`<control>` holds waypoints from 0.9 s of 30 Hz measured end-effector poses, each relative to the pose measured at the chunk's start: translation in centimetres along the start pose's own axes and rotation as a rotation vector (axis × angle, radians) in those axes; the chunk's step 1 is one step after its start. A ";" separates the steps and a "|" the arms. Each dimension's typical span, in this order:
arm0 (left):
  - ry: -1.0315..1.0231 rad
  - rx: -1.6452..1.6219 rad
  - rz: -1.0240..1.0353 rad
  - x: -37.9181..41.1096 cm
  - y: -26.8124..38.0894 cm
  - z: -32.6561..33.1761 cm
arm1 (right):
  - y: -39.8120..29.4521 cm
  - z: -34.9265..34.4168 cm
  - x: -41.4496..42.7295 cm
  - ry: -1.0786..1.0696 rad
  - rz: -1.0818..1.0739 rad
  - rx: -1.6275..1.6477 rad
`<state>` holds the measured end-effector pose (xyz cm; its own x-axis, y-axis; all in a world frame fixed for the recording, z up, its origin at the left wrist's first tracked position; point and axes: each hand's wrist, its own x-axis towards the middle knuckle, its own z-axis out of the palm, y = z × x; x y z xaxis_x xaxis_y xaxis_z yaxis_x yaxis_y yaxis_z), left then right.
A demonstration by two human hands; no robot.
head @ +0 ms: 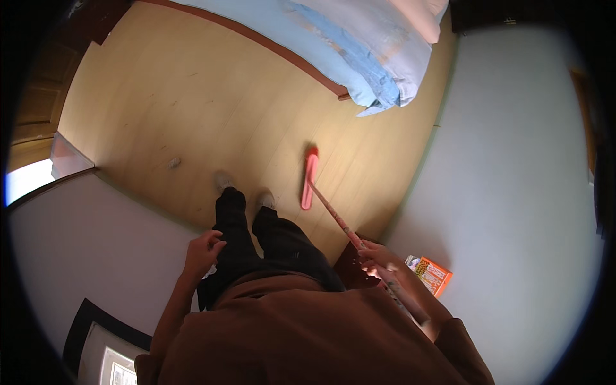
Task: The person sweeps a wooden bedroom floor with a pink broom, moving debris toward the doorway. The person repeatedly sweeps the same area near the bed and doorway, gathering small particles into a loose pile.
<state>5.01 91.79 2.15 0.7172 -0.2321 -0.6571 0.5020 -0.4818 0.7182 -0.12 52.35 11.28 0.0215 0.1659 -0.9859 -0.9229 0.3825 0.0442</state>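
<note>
My right hand (380, 260) is closed around the long patterned handle of a broom, whose pink head (310, 179) with red bristles rests on the pale wood-look floor (260, 130). The handle slants from the head towards my right forearm, and its upper end lies beside that arm. At my left side, my left hand (204, 252) hangs in front of my dark trousers (231, 207) with its fingers loosely curled and apart. Nothing shows in it. A small pale scrap (173, 162) lies on the floor to the left of my feet.
Ahead stands a bed with blue and white bedding (356, 53) hanging over its reddish-brown frame (288, 55). A pale wall (500, 168) runs along the right. Near my right elbow, an orange printed box (434, 276) stands by a dark red piece of furniture (350, 264). A wooden door (38, 101) is far left.
</note>
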 end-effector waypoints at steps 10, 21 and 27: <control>-0.004 0.054 0.048 1.3 -0.9 -2.0 | 2.8 0.8 -5.2 0.246 -0.026 -0.071; 0.005 0.048 -0.039 0.4 -2.5 -5.5 | 6.0 -6.9 5.7 0.301 0.179 0.431; 0.046 0.014 -0.125 -1.1 -4.3 -7.3 | 3.6 -2.8 12.2 0.228 0.306 0.477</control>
<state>5.61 100.30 1.45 0.6711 -0.1306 -0.7298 0.5823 -0.5165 0.6278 -4.26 53.20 -1.06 -0.3488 0.1537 -0.9245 -0.5994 0.7218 0.3462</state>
